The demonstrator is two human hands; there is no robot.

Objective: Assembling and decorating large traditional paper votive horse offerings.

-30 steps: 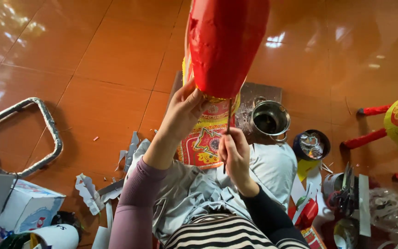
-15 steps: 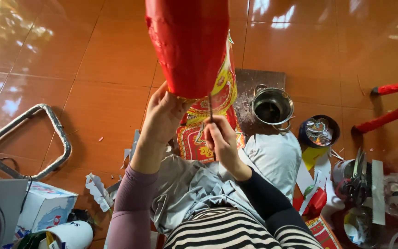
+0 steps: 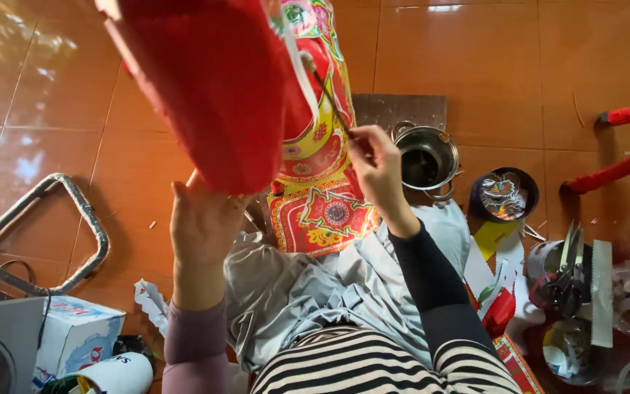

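Both hands on a red paper lantern held up over the lap, upper middle of frame.

Left hand (image 3: 202, 226) cups the lantern (image 3: 213, 95) from below, fingers spread against its lower edge. Right hand (image 3: 377, 164) is pinched closed on a thin stick (image 3: 329, 102), tip at the lantern's decorated inner face. Lantern looks light, thin-skinned, easily dented or torn; best held by rim or frame, not the paper. Grey cloth (image 3: 315, 292) covers the lap. Steel pot (image 3: 428, 157) right of centre, scissors (image 3: 566, 266) far right, cardboard box (image 3: 74, 335) lower left, all on the tiled floor (image 3: 52, 109).
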